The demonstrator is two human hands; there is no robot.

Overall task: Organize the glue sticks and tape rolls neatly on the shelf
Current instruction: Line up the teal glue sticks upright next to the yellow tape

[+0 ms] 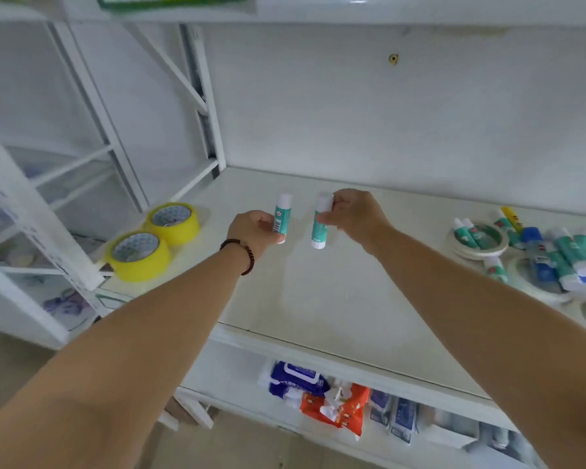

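Observation:
My left hand (255, 230) holds a teal and white glue stick (281, 216) upright over the middle of the white shelf (335, 299). My right hand (356, 211) grips a second teal glue stick (320, 223) near its cap, just to the right of the first. Both sticks hang close to the shelf surface; I cannot tell whether they touch it. Two yellow tape rolls (156, 238) lie flat side by side at the shelf's left end. A jumbled pile of glue sticks (562, 255) and white tape rolls (477, 245) lies at the right end.
A white wall backs the shelf, and another shelf runs above it. The lower shelf holds wipe packets (318, 390) in blue and orange. White metal shelf frames (122, 157) stand to the left.

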